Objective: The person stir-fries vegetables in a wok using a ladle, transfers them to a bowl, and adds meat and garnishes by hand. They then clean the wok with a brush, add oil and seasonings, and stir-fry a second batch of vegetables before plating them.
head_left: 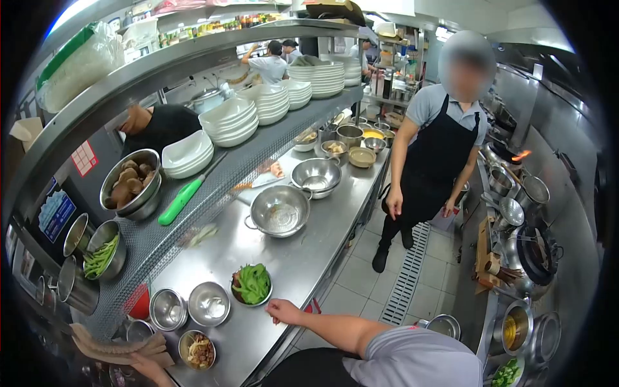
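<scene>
My right hand (pixel 282 311) is over the steel counter with its fingers curled in, just beside a metal bowl of green leaves (pixel 253 284). Whether anything is between those fingers is too small to make out. At the lower left, my left hand (pixel 152 369) reaches to a ribbed brown sheet, like cardboard or cloth (pixel 122 345). Its fingertips are mostly hidden there, so its grip does not show. Close to it stands a bowl of brown chunks and pale strips (pixel 197 350). Behind are two steel bowls, one on the left (pixel 168 309) and one on the right (pixel 209 304).
A steel colander (pixel 280 211) and another bowl (pixel 316 175) stand farther along the counter. The shelf holds stacked white dishes (pixel 229 122), a green-handled tool (pixel 182 201) and a bowl of mushrooms (pixel 131 182). A person in a black apron (pixel 438 142) stands in the aisle beside the stoves.
</scene>
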`<state>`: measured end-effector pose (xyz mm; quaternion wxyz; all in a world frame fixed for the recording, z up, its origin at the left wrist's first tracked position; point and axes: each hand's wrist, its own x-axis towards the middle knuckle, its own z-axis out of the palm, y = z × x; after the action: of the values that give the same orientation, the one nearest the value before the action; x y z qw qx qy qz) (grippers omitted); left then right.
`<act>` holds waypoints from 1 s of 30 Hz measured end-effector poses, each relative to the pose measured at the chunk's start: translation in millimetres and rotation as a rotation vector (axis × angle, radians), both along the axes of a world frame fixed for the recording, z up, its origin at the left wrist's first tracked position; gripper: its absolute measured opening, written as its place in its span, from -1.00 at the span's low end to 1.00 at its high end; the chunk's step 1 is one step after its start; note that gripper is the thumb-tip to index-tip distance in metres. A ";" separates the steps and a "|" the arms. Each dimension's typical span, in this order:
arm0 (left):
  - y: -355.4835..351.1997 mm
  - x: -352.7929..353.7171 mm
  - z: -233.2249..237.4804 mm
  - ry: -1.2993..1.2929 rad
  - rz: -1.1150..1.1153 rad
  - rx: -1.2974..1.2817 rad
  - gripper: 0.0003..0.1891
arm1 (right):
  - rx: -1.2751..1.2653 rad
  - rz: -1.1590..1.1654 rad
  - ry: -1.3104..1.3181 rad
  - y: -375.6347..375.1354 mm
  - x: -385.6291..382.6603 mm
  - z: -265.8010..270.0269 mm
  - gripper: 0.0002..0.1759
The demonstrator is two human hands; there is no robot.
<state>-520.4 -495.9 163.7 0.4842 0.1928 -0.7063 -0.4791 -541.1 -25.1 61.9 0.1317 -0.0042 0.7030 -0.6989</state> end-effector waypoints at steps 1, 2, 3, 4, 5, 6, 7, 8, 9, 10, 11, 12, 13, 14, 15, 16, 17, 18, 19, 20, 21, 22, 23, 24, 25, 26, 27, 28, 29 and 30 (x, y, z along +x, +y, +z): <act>1.3 0.5 1.0 -0.020 -0.008 0.054 -0.36 | 0.007 -0.004 0.003 1.4 0.4 0.2 -0.67; 3.0 1.7 5.1 -0.042 -0.012 0.104 -0.41 | 0.009 -0.004 0.002 0.6 1.6 2.8 -0.67; -10.7 0.5 -0.5 -0.164 0.034 0.074 -0.42 | 0.004 0.000 0.002 -0.6 2.0 4.9 -0.67; -14.7 -0.4 -2.8 -0.163 0.038 0.068 -0.42 | 0.003 0.011 -0.005 0.9 1.4 6.9 -0.67; -7.3 2.1 1.7 -0.145 0.098 -0.006 -0.38 | 0.002 0.021 -0.014 2.4 1.8 9.2 -0.67; 2.5 5.2 7.3 -0.127 0.156 -0.079 -0.33 | -0.005 0.022 -0.016 2.8 1.7 11.0 -0.67; 13.8 10.8 14.6 -0.128 0.157 -0.085 -0.33 | 0.008 0.016 -0.032 3.0 1.7 12.9 -0.66; 26.5 16.8 25.8 -0.172 0.147 -0.073 -0.34 | 0.018 0.008 -0.046 2.6 1.6 14.3 -0.65; 29.3 18.4 35.4 -0.214 0.135 -0.066 -0.35 | 0.034 0.001 -0.045 1.7 0.7 13.4 -0.64; 11.9 15.4 24.6 -0.205 0.132 -0.085 -0.35 | 0.015 -0.004 -0.038 0.4 1.4 14.2 -0.64; -14.4 11.8 1.9 -0.230 0.087 -0.097 -0.37 | 0.039 -0.004 -0.056 0.4 1.5 15.9 -0.64; -34.5 8.3 -7.2 -0.251 0.043 -0.109 -0.38 | 0.064 -0.004 -0.069 0.5 1.0 18.0 -0.63; -38.9 7.8 -4.2 -0.231 0.042 -0.126 -0.38 | 0.085 -0.008 -0.054 0.8 2.3 22.7 -0.63; -36.1 12.1 -4.2 -0.161 0.031 -0.207 -0.40 | 0.073 -0.010 -0.039 0.3 1.1 22.0 -0.63; -32.8 15.0 -3.1 -0.094 0.021 -0.283 -0.42 | 0.072 -0.012 -0.027 0.6 1.1 19.0 -0.64; -32.7 18.4 -4.1 -0.116 0.024 -0.298 -0.42 | 0.073 -0.011 -0.020 0.7 1.5 15.5 -0.65; -33.4 18.8 -1.3 -0.149 0.027 -0.296 -0.42 | 0.051 -0.014 -0.026 0.3 1.3 12.1 -0.65; -34.2 18.5 0.9 -0.175 0.026 -0.295 -0.42 | 0.045 -0.016 -0.019 0.4 -0.5 9.7 -0.65; -34.8 17.6 3.2 -0.190 0.024 -0.304 -0.42 | 0.030 -0.005 -0.043 0.2 -2.0 7.5 -0.65; -35.5 17.7 4.8 -0.200 0.022 -0.312 -0.42 | 0.017 0.007 -0.067 1.0 -2.9 7.1 -0.66; -35.6 17.3 6.2 -0.208 0.017 -0.320 -0.42 | 0.011 0.001 -0.061 2.0 -3.8 7.0 -0.66; -36.4 19.0 7.5 -0.215 0.017 -0.329 -0.42 | 0.011 0.015 -0.057 2.6 -3.5 6.7 -0.66; -38.1 21.2 9.0 -0.223 0.018 -0.334 -0.42 | 0.013 0.032 -0.056 3.1 -3.3 6.1 -0.67; -39.6 22.6 10.2 -0.232 0.020 -0.346 -0.42 | 0.010 0.029 -0.055 3.9 -4.4 6.2 -0.67; -42.2 25.0 11.9 -0.241 0.024 -0.357 -0.42 | 0.014 0.040 -0.041 4.0 -5.0 6.0 -0.67; -44.7 27.8 13.5 -0.252 0.021 -0.365 -0.42 | 0.021 0.052 -0.029 3.9 -4.7 4.6 -0.67; -45.9 31.0 15.0 -0.264 0.024 -0.373 -0.42 | -0.012 0.023 -0.007 2.5 -3.8 3.3 -0.64; -50.0 35.8 15.3 -0.279 0.028 -0.381 -0.43 | -0.007 0.022 -0.018 2.3 -2.6 1.6 -0.64; -54.3 41.0 15.1 -0.291 0.034 -0.388 -0.43 | 0.002 0.034 -0.016 3.5 -2.9 2.8 -0.68; -60.0 46.8 15.9 -0.301 0.043 -0.393 -0.43 | 0.010 0.050 -0.015 4.3 -2.9 3.8 -0.71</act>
<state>-473.7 -555.9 179.6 0.4118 0.1791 -0.8458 -0.2880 -544.0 -20.8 65.6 0.1543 -0.0161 0.7051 -0.6919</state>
